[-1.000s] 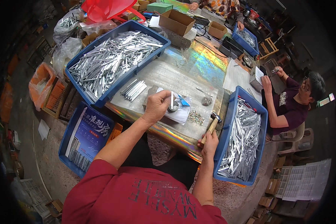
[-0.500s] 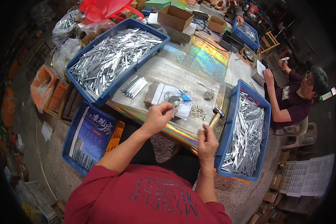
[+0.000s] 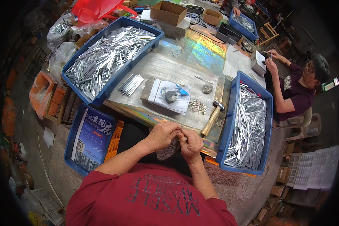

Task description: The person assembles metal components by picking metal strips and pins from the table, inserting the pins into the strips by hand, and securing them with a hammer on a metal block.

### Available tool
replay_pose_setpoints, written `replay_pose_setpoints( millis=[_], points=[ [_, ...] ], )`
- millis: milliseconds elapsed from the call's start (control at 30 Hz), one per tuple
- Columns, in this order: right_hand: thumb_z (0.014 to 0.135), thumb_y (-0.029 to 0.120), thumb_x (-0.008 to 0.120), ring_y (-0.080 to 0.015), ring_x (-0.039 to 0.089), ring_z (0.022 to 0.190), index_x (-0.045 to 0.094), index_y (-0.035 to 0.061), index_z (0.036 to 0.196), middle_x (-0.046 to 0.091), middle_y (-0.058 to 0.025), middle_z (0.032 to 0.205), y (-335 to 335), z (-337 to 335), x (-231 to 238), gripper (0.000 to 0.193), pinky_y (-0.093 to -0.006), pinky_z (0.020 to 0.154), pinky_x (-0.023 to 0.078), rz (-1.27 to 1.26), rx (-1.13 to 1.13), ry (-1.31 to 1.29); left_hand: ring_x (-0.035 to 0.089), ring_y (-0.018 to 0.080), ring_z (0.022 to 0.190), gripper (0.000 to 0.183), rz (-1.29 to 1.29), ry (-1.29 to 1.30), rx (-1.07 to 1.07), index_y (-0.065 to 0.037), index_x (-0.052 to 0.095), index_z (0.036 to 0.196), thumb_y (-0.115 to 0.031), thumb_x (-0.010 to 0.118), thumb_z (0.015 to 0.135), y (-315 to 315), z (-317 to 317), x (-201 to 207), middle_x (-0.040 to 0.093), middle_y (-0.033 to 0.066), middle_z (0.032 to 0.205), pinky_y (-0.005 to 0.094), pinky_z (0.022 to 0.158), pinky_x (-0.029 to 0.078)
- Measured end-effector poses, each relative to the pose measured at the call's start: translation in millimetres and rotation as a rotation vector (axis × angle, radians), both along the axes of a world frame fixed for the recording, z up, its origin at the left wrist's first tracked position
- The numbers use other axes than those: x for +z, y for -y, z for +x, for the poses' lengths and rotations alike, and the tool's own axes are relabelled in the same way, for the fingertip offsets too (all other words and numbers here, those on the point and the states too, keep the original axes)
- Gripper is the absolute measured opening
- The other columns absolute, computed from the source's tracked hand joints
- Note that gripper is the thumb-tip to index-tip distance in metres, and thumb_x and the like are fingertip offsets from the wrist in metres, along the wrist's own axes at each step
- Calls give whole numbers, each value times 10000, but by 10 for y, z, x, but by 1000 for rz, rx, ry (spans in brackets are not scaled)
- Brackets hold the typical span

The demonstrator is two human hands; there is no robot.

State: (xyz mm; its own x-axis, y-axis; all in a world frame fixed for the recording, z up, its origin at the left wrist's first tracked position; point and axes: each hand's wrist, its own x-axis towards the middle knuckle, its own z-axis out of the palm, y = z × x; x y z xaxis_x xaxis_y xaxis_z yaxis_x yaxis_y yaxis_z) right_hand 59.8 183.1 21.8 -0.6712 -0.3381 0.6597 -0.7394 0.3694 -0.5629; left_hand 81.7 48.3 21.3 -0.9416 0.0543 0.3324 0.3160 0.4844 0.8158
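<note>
My left hand (image 3: 162,136) and my right hand (image 3: 191,144) meet in front of the table's near edge. Their fingertips are pinched together, and whatever is between them is too small or hidden to make out. Beyond them lies a stone-like block (image 3: 146,90) topped with white paper (image 3: 158,101), on which a round dark metal piece (image 3: 171,96) rests beside a blue scrap (image 3: 182,90). Small brassy parts (image 3: 198,106) are heaped to its right. A hammer (image 3: 211,120) with a wooden handle lies nearest my right hand. Several silver strips (image 3: 131,85) form a neat bundle left of the block.
Blue bins of silver strips flank the workspace: one at the left (image 3: 110,95), one at the right (image 3: 229,130). Below the left one, another blue bin (image 3: 68,148) holds a printed sheet. At the right sits a co-worker (image 3: 298,90), both hands raised. Cardboard boxes (image 3: 167,14) stand behind.
Both hands have drawn back toward me and come together; they were apart before, the left over the round metal piece, the right by the hammer handle. My view has shifted slightly.
</note>
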Motion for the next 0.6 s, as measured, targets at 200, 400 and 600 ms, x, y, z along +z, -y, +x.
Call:
replay_pose_setpoints(
  millis=[200,400,600],
  points=[
    [712,121,603,-227,502,507,544,34,760,512,-85,605,-15,16,58,116,-307,448,388,-14,-30,50,526,289,650,144,-122,-122,-35,-13,526,781,-90,592,679,21,-10,-113,533,121,679,348,574,413],
    [721,148,606,-227,486,486,547,34,704,507,-84,581,-26,55,139,129,-297,443,375,-79,-40,219,481,264,596,139,-190,-260,-63,-39,501,731,-85,601,645,68,-28,-101,482,89,625,343,529,392],
    [754,158,585,-148,489,482,533,25,673,511,-61,566,-18,114,68,165,-259,449,368,-216,8,598,484,258,574,143,-232,-361,-108,-38,491,706,-55,614,634,159,11,-121,492,81,633,330,517,398]
  ],
)
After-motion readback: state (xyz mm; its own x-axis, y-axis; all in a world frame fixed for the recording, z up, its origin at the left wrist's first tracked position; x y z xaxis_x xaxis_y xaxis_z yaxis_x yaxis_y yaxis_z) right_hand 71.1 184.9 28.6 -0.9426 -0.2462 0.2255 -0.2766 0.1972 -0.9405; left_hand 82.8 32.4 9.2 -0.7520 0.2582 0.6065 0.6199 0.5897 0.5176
